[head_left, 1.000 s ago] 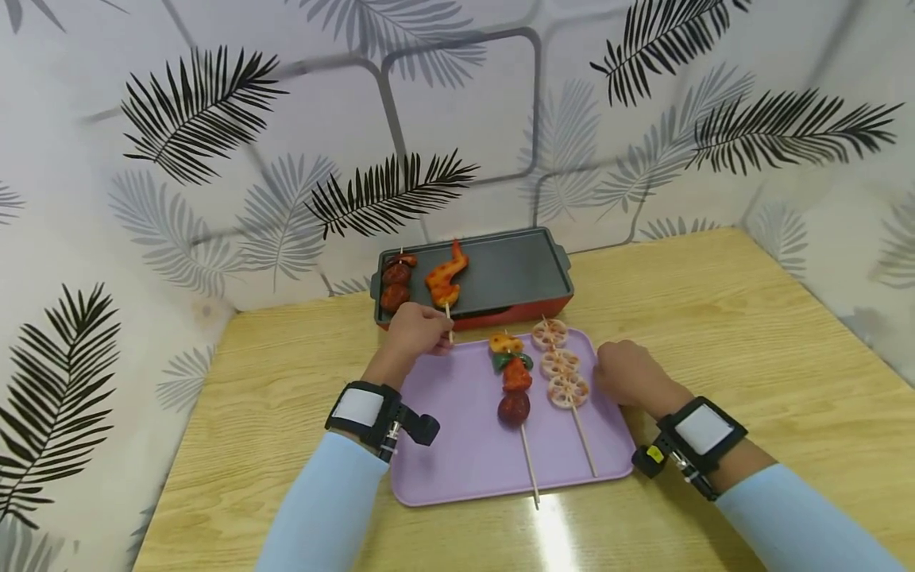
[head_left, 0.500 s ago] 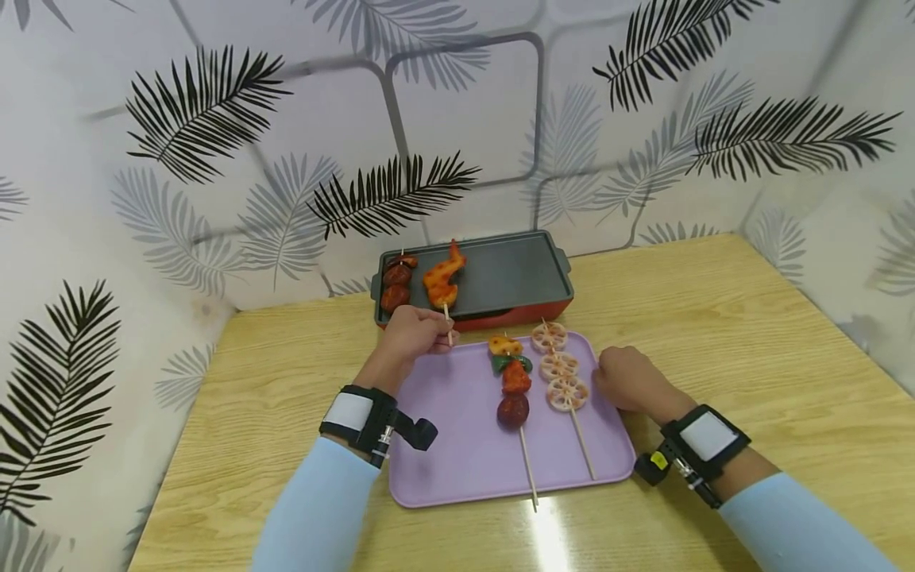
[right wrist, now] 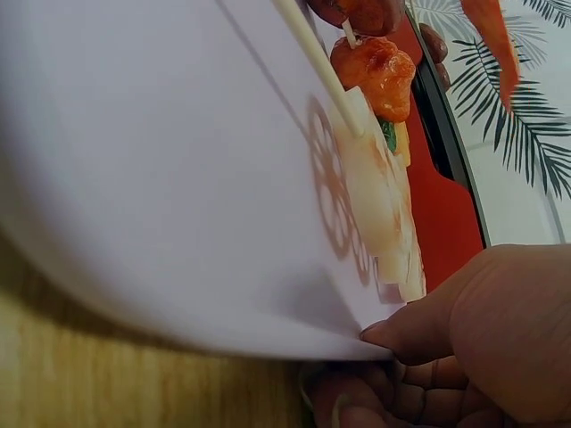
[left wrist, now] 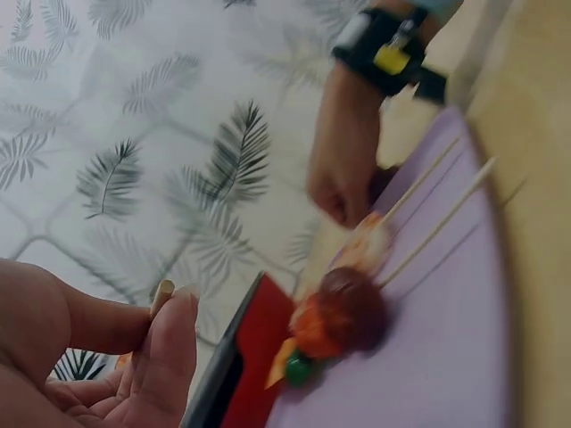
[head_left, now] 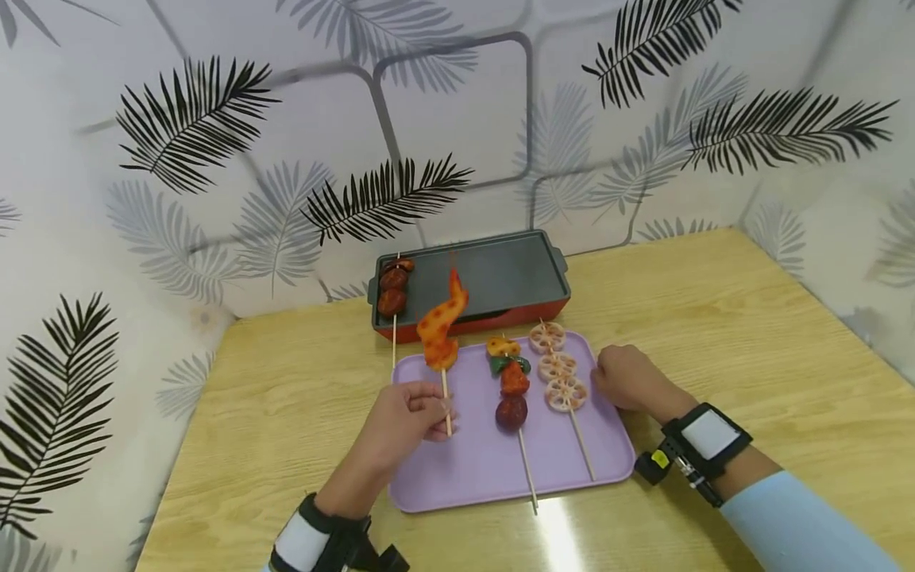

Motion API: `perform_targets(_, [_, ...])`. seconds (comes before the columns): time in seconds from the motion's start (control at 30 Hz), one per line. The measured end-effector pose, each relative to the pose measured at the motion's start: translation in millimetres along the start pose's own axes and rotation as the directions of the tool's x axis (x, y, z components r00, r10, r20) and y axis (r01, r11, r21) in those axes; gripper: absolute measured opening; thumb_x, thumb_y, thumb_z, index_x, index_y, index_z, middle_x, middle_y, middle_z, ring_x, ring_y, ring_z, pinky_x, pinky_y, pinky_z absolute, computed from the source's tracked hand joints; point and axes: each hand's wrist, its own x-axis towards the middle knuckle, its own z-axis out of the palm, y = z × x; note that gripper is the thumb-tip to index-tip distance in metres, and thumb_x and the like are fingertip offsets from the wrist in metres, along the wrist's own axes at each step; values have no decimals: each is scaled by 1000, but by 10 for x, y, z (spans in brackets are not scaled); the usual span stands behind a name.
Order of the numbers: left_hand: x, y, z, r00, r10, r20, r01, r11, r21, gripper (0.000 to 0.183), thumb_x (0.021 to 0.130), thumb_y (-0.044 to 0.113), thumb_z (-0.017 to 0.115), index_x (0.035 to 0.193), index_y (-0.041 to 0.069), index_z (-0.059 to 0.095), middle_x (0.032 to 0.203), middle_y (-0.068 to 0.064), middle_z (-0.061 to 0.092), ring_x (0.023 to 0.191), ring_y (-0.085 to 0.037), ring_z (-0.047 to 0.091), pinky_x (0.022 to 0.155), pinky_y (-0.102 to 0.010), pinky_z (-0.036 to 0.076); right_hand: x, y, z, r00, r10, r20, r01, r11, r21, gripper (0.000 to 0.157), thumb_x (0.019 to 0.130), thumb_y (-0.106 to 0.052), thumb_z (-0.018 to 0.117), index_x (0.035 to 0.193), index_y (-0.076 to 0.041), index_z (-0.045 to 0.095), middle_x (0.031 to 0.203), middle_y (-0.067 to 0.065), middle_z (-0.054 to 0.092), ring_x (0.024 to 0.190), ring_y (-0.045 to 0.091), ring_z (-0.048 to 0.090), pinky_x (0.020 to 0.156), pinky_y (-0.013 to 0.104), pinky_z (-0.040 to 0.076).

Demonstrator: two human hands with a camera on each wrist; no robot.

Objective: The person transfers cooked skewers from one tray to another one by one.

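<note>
My left hand (head_left: 406,423) pinches the wooden stick of a chicken wing skewer (head_left: 439,322) between thumb and fingers. The orange wing points away from me, above the tray's back left part and in front of the grill. In the left wrist view the stick's end (left wrist: 162,294) pokes out between thumb and finger. My right hand (head_left: 632,380) grips the right rim of the lilac tray (head_left: 472,481). The right wrist view has that thumb (right wrist: 393,334) on the rim and curled fingers beneath. On the tray lie a mixed vegetable and meat skewer (head_left: 513,381) and a lotus root skewer (head_left: 557,365).
Behind the tray stands a toy grill (head_left: 493,274) with a dark plate and red sides. A skewer of dark brown pieces (head_left: 393,290) lies at its left end, the stick jutting over the front edge. All rests on a wooden table (head_left: 715,318) against a leaf-patterned wall.
My left hand has lifted the chicken wing skewer off the grill and drawn it back toward me, over the tray. The right hand stays on the tray rim.
</note>
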Motion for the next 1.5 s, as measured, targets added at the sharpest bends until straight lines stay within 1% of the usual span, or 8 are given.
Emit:
perform_targets(0.2, [-403,-278,46,998,-40,54,42,998,-40,24,91,1,55,111,-14,57,83,-11,70,70,-14,67,65,-27,56,7,26,-19,1000,18,24,-18,1000,12,22,95,-11,50,85,3,65,67,7,54,60,19,52,54,29,41])
perform_targets(0.4, [-551,-510,98,996,-34,83,31,999,37,16,89,1,57,100,-10,60,75,-8,68,60,-11,62,61,-26,55,-6,46,5,1000,6,18,-7,1000,19,22,95,-10,50,83,2,65,66,6,54,60,18,51,54,29,41])
perform_targets(0.5, [-535,-603,142,995,-41,86,36,997,61,13,88,0,56,95,-9,61,70,-5,64,58,-11,61,59,-24,54,-2,47,6,1000,6,11,-6,1000,27,22,95,-11,51,82,1,65,66,5,54,59,18,51,54,29,41])
perform_targets(0.8, [-380,-788,144,996,-17,91,17,1000,-5,15,90,-3,59,99,-14,59,70,-3,62,60,-11,61,60,-26,56,12,45,12,1000,23,16,-24,998,61,22,95,-12,52,84,1,65,66,5,54,60,18,51,55,30,40])
perform_targets(0.9, [-328,-801,127,995,-20,96,20,1000,-5,15,90,-3,59,99,-14,59,70,-4,63,60,-11,61,61,-27,57,16,49,19,999,30,26,-32,997,72,22,95,-13,52,88,2,66,67,5,54,61,18,51,55,30,41])
perform_targets(1.1, [-257,-791,112,996,-29,79,27,999,29,14,89,-2,62,97,-14,61,72,-8,67,60,-11,63,61,-30,57,19,53,42,1000,9,-1,-9,998,65,21,95,-12,53,82,0,65,65,5,53,59,18,50,54,30,40])
perform_targets(1.27, [-225,-787,110,996,-50,76,47,998,37,14,88,-1,64,94,-13,64,73,-11,69,59,-11,63,60,-29,57,24,48,38,1000,17,6,-17,997,71,21,95,-13,53,84,0,65,65,5,53,59,17,51,54,29,40])
perform_targets(1.5, [-181,-798,88,995,-41,90,34,997,75,15,88,3,66,95,-11,66,71,-10,69,58,-11,63,57,-27,56,14,62,56,999,-17,-50,20,998,64,22,93,-12,55,74,-3,62,63,4,52,56,17,49,52,30,39])
